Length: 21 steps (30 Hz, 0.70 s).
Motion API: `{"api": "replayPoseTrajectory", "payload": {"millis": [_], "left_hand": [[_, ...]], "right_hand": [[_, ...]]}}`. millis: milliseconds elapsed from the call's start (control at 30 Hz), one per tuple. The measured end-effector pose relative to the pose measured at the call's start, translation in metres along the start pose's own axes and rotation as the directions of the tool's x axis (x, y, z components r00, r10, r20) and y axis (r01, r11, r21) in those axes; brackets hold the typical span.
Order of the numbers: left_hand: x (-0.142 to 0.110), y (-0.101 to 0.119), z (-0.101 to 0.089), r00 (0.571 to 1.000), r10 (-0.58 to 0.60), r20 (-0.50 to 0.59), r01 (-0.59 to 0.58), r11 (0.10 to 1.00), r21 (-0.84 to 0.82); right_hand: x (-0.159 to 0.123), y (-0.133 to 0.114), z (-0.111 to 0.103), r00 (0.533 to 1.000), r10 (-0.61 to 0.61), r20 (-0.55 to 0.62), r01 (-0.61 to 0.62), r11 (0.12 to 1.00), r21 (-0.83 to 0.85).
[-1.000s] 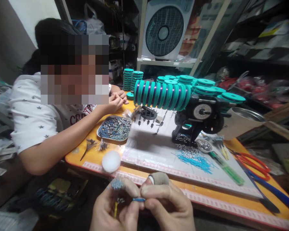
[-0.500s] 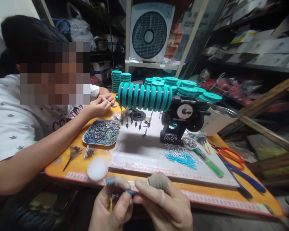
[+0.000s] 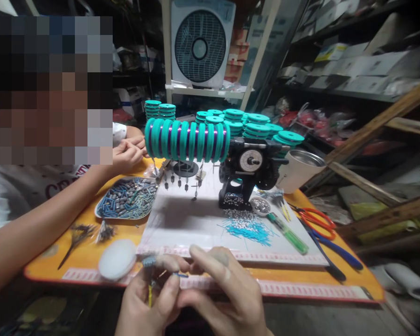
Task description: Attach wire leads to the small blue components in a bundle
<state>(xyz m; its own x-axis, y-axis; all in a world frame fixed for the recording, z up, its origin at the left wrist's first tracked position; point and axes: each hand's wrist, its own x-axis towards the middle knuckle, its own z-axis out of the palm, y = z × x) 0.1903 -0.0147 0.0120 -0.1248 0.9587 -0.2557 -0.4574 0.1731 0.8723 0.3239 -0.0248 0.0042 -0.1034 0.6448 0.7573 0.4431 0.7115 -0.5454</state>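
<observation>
My left hand (image 3: 149, 296) is closed near the table's front edge. A thin dark-blue piece (image 3: 181, 275) sticks out between its thumb and index finger. In the same hand is a small bundle with a blue-grey ridged top (image 3: 149, 261) and a yellow stem (image 3: 150, 296); its kind is unclear. My right hand (image 3: 231, 289) is just to the right, thumb and fingers apart around the tip of the blue piece, with no visible grip on it. A pale wrap covers one of its fingers. Behind both hands lies a white board (image 3: 182, 233).
A black winding device (image 3: 248, 163) carries a row of teal spools (image 3: 187, 140). Left lie a tray of small parts (image 3: 126, 198) and a white lid (image 3: 116, 259). Right are blue strips (image 3: 250, 231), orange-handled scissors (image 3: 317, 223) and blue-handled pliers (image 3: 339, 252). A person's forearm (image 3: 73, 205) rests at left.
The view has turned right, so the table things sit further left. My right fingers have spread away from the blue piece, which stays in my left hand.
</observation>
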Motion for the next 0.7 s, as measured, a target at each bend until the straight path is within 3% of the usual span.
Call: {"api": "replayPoseTrajectory", "payload": {"millis": [167, 233, 267, 300, 400, 467, 600, 700], "left_hand": [[0.016, -0.006, -0.004, 0.991, -0.007, 0.132, 0.001, 0.999, 0.042], [0.022, -0.006, -0.007, 0.988, 0.031, 0.149, -0.041, 0.997, 0.064], [0.025, -0.006, -0.008, 0.986, 0.067, 0.15, -0.08, 0.994, 0.079], [0.027, -0.005, -0.009, 0.982, 0.108, 0.156, -0.125, 0.987, 0.106], [0.034, -0.002, -0.011, 0.951, 0.245, 0.188, -0.291, 0.916, 0.278], [0.038, -0.001, -0.011, 0.923, 0.291, 0.252, -0.374, 0.832, 0.41], [0.042, -0.001, -0.009, 0.894, 0.288, 0.344, -0.434, 0.746, 0.504], [0.041, -0.003, -0.006, 0.917, 0.244, 0.315, -0.383, 0.761, 0.524]], "right_hand": [[-0.001, 0.006, -0.022, 0.998, 0.029, -0.052, -0.041, 0.964, -0.263], [-0.001, 0.013, -0.045, 0.985, 0.087, -0.148, -0.142, 0.899, -0.415], [0.0, 0.018, -0.059, 0.966, 0.11, -0.233, -0.215, 0.842, -0.495], [0.002, 0.024, -0.073, 0.963, 0.116, -0.243, -0.243, 0.768, -0.593], [0.015, 0.043, -0.103, 0.967, 0.239, -0.083, -0.228, 0.682, -0.695], [0.027, 0.052, -0.109, 0.947, 0.32, 0.03, -0.199, 0.655, -0.729], [0.049, 0.06, -0.099, 0.897, 0.419, 0.142, -0.152, 0.593, -0.791], [0.056, 0.062, -0.09, 0.869, 0.465, 0.17, -0.132, 0.549, -0.825]]}}
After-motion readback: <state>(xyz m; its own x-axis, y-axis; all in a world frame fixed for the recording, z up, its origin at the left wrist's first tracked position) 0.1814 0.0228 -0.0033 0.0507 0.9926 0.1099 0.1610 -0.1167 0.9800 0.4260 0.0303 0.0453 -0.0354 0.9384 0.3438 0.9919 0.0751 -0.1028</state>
